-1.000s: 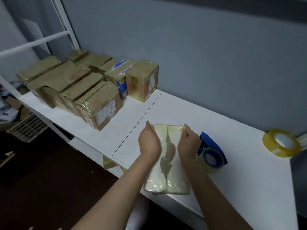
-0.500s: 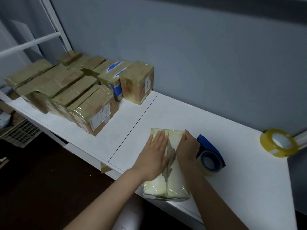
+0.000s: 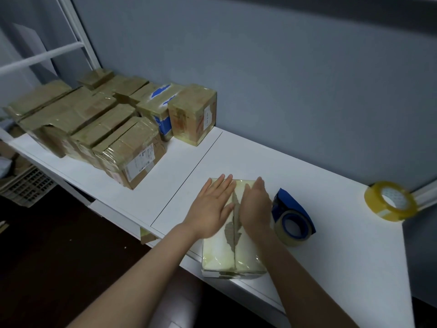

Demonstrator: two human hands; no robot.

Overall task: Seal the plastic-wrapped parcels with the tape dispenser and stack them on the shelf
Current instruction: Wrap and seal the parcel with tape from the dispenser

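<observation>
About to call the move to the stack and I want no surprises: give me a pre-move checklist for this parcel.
1. Hands on parcel: left hand flat on top, right hand resting on its right half: ok.
2. Seam fully taped: far end hidden under hands: cannot tell.
3. Nobody holding tape dispenser, lying right of parcel: ok.
4. Parcel fully supported: near end reaches shelf front edge: cannot tell.
5. Room beside stacked boxes: bare shelf there: ok.
</observation>
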